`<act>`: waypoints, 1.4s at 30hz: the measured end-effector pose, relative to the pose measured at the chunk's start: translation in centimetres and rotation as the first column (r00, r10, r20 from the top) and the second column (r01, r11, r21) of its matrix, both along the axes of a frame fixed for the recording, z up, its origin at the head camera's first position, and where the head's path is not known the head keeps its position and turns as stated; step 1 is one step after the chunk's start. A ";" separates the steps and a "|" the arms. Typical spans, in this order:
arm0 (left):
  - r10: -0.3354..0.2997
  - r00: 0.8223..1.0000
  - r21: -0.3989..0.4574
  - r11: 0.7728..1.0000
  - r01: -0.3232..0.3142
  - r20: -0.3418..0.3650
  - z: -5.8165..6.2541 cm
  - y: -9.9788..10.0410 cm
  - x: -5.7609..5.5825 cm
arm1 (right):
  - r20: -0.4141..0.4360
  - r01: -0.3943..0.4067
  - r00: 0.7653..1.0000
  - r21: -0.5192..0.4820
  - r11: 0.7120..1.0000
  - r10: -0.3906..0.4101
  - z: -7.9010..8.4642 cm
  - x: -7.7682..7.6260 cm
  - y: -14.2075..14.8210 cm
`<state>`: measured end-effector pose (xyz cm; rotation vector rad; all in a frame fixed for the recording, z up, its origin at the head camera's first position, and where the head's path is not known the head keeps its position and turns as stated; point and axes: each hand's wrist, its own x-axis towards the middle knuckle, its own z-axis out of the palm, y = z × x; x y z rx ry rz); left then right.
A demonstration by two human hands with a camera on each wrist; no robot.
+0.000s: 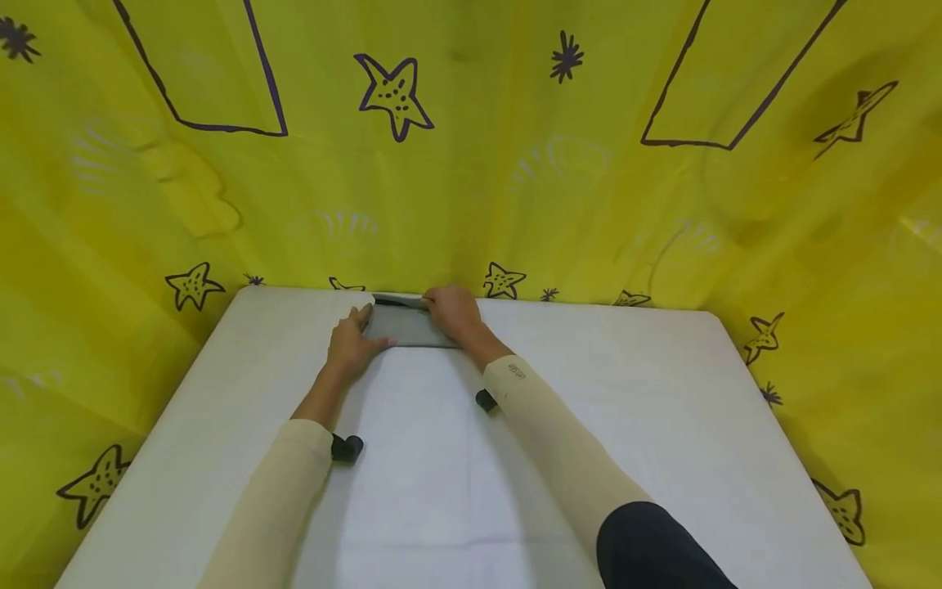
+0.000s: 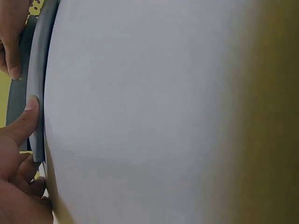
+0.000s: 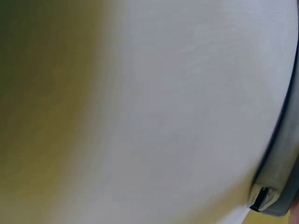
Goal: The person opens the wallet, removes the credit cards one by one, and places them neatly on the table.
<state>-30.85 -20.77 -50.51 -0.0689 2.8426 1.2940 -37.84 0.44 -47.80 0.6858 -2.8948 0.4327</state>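
A flat grey case [image 1: 412, 327] with a lifted flap lies at the far edge of the white table, a dark gap showing under the flap. My left hand [image 1: 352, 348] grips its left end; in the left wrist view the thumb presses the case's near side [image 2: 39, 70], the other fingers curled by the end. At the far side, my right hand [image 1: 455, 311] pinches the flap, its thumb beside a small gold-coloured dot in the left wrist view. One end of the case [image 3: 280, 168] shows a small dark opening in the right wrist view. Its contents are hidden.
The white table [image 1: 589, 409] stretches around and in front of both arms. A yellow curtain [image 1: 471, 188] with drawn stars hangs close behind the table and along both sides. Black wrist devices [image 1: 347, 448] are worn on the sleeves.
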 end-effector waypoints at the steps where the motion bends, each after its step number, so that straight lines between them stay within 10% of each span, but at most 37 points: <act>1: 0.000 1.000 -0.005 1.000 0.000 0.001 0.1 -0.1 0.0 | 0.004 -0.005 1.000 -0.009 1.000 0.005 0.0 0.0 0.0; 16: -0.010 0.998 -0.003 1.000 0.010 0.068 -0.1 -0.5 0.3 | 0.018 -0.161 0.986 -0.182 0.970 0.167 -1.0 0.2 1.6; 26: 0.003 1.000 0.003 1.000 -0.003 -0.003 -0.3 -0.6 0.1 | -0.220 -0.269 0.948 -0.162 0.949 0.231 -0.7 0.6 2.7; 42: 0.066 0.984 0.199 0.980 -0.032 -0.164 0.0 -0.4 0.6 | -0.153 -0.204 0.972 -0.171 0.964 0.179 0.3 0.8 3.7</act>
